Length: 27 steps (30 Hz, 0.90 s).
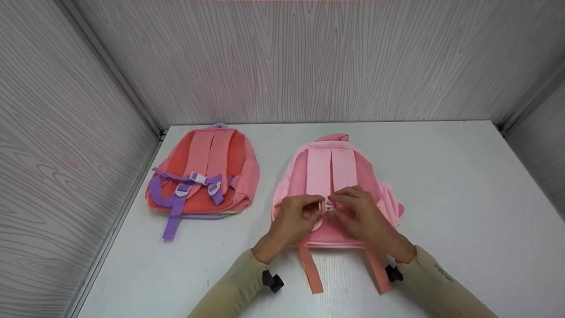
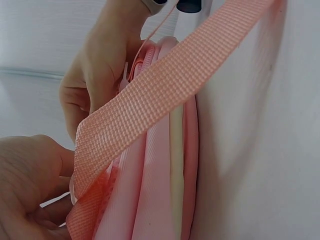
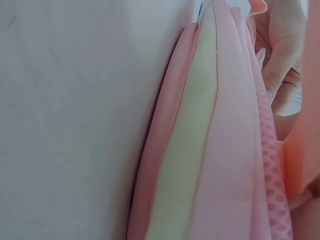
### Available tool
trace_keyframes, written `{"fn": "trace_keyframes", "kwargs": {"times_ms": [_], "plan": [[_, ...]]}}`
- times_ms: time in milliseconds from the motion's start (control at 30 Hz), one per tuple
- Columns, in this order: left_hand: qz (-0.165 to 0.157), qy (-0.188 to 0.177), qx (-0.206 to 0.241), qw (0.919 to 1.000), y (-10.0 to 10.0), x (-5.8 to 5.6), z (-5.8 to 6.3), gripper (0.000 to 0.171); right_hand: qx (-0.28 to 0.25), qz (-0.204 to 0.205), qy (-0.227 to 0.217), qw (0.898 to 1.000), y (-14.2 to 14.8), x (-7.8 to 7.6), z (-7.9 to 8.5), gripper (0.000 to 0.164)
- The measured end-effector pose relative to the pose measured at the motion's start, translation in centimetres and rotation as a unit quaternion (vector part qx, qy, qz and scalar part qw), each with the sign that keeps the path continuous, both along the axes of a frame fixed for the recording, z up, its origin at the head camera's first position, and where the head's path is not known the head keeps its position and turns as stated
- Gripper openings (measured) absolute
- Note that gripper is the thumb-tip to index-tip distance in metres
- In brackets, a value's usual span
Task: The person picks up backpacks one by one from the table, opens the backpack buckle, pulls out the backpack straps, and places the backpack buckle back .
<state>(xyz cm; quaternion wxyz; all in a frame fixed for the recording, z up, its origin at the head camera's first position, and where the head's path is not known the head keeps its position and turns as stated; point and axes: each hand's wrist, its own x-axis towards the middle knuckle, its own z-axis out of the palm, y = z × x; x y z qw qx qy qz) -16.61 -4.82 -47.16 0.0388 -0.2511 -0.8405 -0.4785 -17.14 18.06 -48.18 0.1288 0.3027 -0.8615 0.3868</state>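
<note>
A pink backpack [image 1: 366,172] lies with its strap side up on the white table. Over its lower middle, my left hand [image 1: 291,217] and my right hand [image 1: 365,215] meet from either side at a small white plastic buckle [image 1: 329,206]. The left thumb and fingertips pinch the buckle's left end. At its right end, the right thumb and forefinger pinch; fingertips partly cover the buckle. Two orange webbing straps [image 1: 311,269] hang from the backpack's bottom toward me, and one orange strap [image 2: 150,95] crosses close in front of the left wrist camera.
To the left lies a coral backpack [image 1: 247,176], also straps up, with purple webbing [image 1: 174,216] and its white buckle [image 1: 197,178] across the front. Grey wood-grain walls [image 1: 282,62] stand behind the table [image 1: 463,198] and along both sides.
</note>
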Motion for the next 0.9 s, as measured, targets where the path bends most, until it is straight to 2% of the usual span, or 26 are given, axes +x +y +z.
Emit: {"fn": "trace_keyframes", "kwargs": {"times_ms": [400, 633, 900], "plan": [[-0.008, 0.021, -0.001, 0.9997, 0.06, -0.13, 0.04, 0.022, 0.012, -0.013, -0.006, 1.000, -0.44, 0.21, 0.12, 0.032], [-0.002, 0.028, -0.006, 0.9996, 0.09, -0.09, 0.02, 0.024, 0.011, -0.018, 0.004, 1.000, -0.48, 0.33, 0.21, 0.030], [0.006, 0.071, -0.058, 0.9957, 0.00, 0.36, 0.70, 0.030, -0.021, -0.011, 0.020, 1.000, -0.29, 0.41, 0.30, 0.028]]}}
